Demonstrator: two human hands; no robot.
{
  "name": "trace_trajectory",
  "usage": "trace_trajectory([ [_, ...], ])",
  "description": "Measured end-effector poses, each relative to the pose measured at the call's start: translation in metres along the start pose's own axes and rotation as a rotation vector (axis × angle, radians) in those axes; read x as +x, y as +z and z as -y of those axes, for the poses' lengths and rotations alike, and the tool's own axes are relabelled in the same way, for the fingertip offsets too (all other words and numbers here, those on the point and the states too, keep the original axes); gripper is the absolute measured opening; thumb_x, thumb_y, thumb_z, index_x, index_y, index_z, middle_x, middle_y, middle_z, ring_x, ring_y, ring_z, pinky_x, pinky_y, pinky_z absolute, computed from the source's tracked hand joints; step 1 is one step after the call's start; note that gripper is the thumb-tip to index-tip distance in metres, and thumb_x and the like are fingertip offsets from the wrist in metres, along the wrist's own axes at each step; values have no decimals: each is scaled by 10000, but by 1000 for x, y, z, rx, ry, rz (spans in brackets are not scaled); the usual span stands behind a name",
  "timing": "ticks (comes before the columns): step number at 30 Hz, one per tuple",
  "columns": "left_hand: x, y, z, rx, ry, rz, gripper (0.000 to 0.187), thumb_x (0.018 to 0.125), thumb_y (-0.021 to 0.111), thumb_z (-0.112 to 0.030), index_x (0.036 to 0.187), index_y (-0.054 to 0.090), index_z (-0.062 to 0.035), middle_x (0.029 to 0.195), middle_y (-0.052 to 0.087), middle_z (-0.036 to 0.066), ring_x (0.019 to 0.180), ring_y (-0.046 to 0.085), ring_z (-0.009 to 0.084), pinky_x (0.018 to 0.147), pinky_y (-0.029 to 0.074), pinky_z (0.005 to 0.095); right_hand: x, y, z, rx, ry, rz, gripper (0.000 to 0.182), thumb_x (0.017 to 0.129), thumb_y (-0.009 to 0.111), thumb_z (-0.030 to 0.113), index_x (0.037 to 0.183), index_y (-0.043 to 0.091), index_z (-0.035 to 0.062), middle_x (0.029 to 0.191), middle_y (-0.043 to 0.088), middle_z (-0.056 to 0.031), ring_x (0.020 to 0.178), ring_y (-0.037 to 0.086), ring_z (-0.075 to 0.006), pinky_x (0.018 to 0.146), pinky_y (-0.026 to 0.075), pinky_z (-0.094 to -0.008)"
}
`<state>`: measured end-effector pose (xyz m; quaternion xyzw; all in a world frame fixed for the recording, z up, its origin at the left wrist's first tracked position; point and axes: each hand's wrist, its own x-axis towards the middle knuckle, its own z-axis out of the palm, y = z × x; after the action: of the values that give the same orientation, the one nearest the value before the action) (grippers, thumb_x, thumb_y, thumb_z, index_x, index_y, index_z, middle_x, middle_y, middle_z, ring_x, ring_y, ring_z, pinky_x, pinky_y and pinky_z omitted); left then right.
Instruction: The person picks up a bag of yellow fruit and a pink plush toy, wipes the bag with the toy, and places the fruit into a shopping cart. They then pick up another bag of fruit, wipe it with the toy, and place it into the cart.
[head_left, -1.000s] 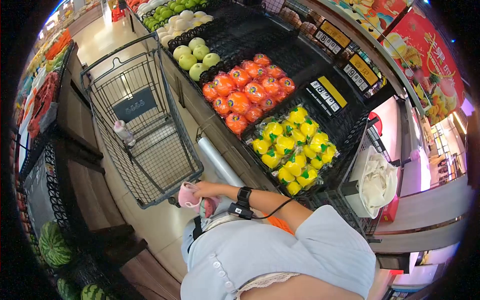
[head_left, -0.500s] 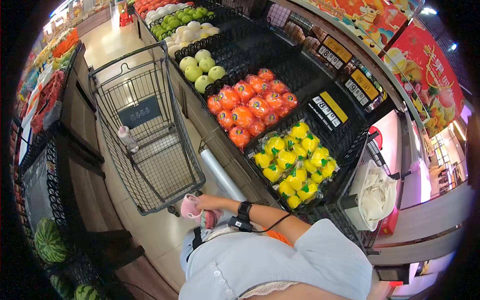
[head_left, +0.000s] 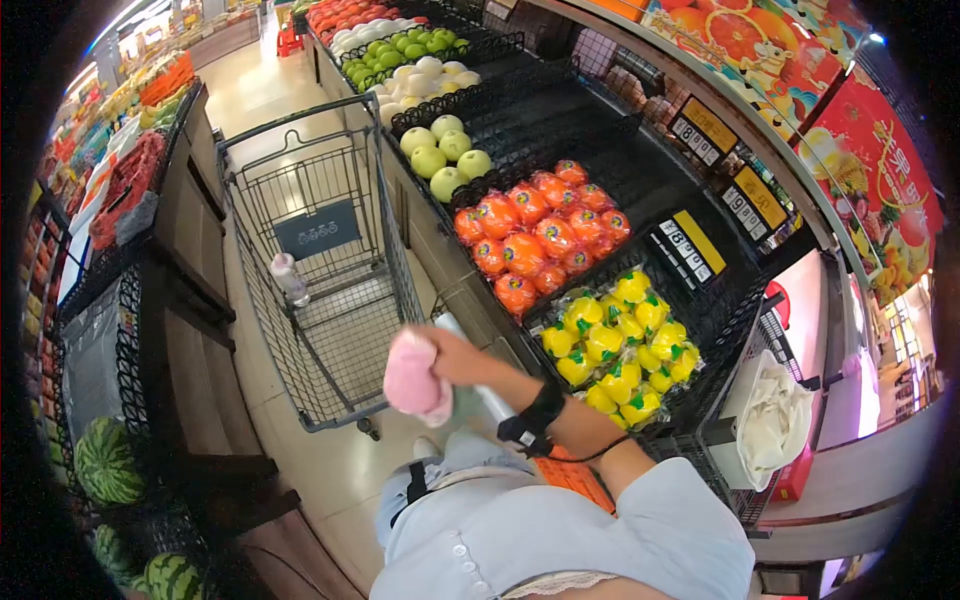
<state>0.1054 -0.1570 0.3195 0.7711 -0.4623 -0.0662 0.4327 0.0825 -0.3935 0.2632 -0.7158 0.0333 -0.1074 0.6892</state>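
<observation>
My right hand is closed around a small pink soft item, held up in front of my body. Its exact kind is blurred; it looks like a cloth pouch. A black band with a small device and cable circles my right wrist. Just beyond the hand stands a wire shopping cart, holding a bottle with a pinkish cap. A white roll or tube shows partly behind my forearm. My left hand is out of view.
On the right, a black shelf carries wrapped orange-red fruit, yellow bagged fruit and pale green melons. Watermelons lie at left. A white bin stands at right. A tiled aisle runs ahead.
My right hand has lifted the pink item up and slightly right, closer to the camera. The whole view has shifted, so cart and shelves appear further right.
</observation>
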Motion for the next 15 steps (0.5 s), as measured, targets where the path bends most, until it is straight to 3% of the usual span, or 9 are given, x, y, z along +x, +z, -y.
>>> trace_trajectory([
  [1, 1, -2, -1, 2, 7, 1, 360, 893, 299, -236, 1236, 308, -128, 1223, 298, 115, 1134, 255, 292, 972, 213, 433, 12, -8, 36, -7, -10, 20, 372, 652, 494, 12, 1022, 531, 1, 900, 613, -118, 881, 574, -203, 799, 437, -304],
  [2, 2, -3, -1, 6, 13, 0, 361, 893, 298, -237, 1237, 305, -130, 1226, 295, 114, 1136, 252, 292, 973, 211, 434, 19, -18, 112, -78, -103, 172, 344, 648, 475, 23, 988, 522, 2, 891, 599, -148, 857, 591, -242, 781, 445, -320],
  [3, 2, -5, -2, 10, 19, 0, 362, 894, 298, -239, 1239, 302, -131, 1228, 292, 114, 1139, 249, 293, 974, 209, 436, 24, -22, 141, -191, -383, 155, 310, 649, 501, 100, 949, 534, 31, 796, 584, -167, 735, 592, -278, 671, 455, -328],
  [5, 3, -7, -3, 11, 27, 2, 364, 894, 296, -242, 1242, 297, -134, 1233, 286, 114, 1143, 243, 294, 975, 205, 439, 23, -33, 196, -512, -686, 179, 320, 625, 534, 214, 892, 553, 38, 695, 572, -136, 613, 564, -265, 571, 424, -309],
  [8, 6, -13, -7, 16, 47, -10, 368, 896, 294, -246, 1247, 289, -139, 1241, 278, 113, 1149, 234, 296, 978, 199, 443, 20, -19, 224, -348, -1144, -277, 481, 728, 493, 480, 712, 581, 8, 532, 522, -82, 443, 477, -201, 446, 342, -299],
  [12, 9, -24, -10, 40, 96, -32, 373, 897, 291, -252, 1254, 278, -145, 1251, 266, 112, 1157, 221, 298, 981, 191, 449, -15, -41, 273, -325, -729, -161, 441, 613, 718, 443, 693, 555, 41, 622, 548, -66, 540, 511, -176, 498, 374, -307],
  [15, 18, -35, -20, 65, 155, -45, 377, 898, 289, -257, 1259, 270, -150, 1258, 257, 111, 1163, 212, 300, 984, 185, 454, -34, -60, 291, -502, -775, -127, 438, 609, 722, 440, 685, 549, 44, 615, 541, -62, 532, 505, -174, 493, 372, -305],
])
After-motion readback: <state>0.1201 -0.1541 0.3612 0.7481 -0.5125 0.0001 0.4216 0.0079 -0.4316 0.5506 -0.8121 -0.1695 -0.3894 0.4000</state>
